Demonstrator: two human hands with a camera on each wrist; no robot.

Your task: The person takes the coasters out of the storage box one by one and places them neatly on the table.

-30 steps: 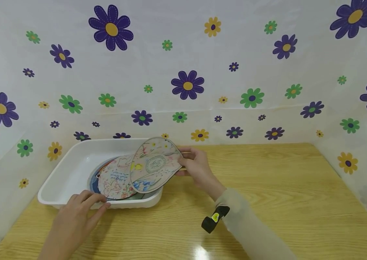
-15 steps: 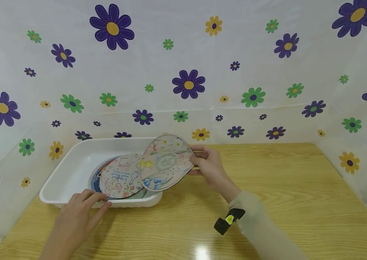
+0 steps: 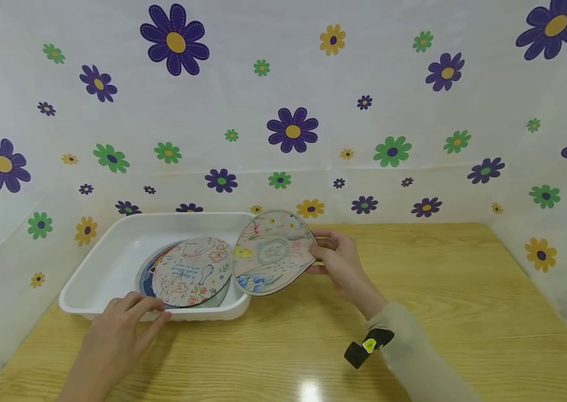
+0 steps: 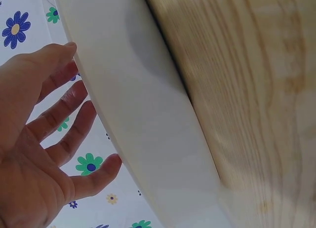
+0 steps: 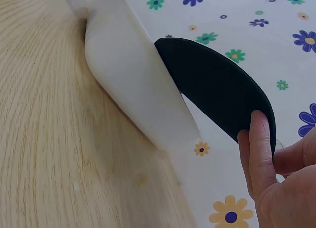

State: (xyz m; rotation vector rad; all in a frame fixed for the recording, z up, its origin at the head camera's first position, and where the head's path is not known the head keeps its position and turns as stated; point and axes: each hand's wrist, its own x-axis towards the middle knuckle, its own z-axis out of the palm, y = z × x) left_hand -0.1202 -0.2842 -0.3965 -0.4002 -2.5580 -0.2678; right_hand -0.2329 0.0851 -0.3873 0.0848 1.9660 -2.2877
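A white plastic tray (image 3: pixel 118 251) stands at the left of the table. My right hand (image 3: pixel 336 262) pinches a thin, flat mat (image 3: pixel 275 254) by its right edge, which bends into a point; the thumb is on the printed face. The mat's dark underside (image 5: pixel 212 85) shows in the right wrist view. It is held tilted at the tray's right rim, partly past it. Another round printed mat (image 3: pixel 190 273) lies in the tray over others with blue and grey-green edges. My left hand (image 3: pixel 115 338) rests relaxed, spread fingertips on the tray's front rim.
The light wood table (image 3: pixel 439 290) extends to the right of the tray. A white flowered sheet (image 3: pixel 344 128) hangs close behind the tray and at both sides. A black strap with a small device (image 3: pixel 366 347) is on the right wrist.
My right hand has carried the mat rightward from above the tray to its right rim. More of the printed mat lying in the tray now shows. My left hand stays on the front rim.
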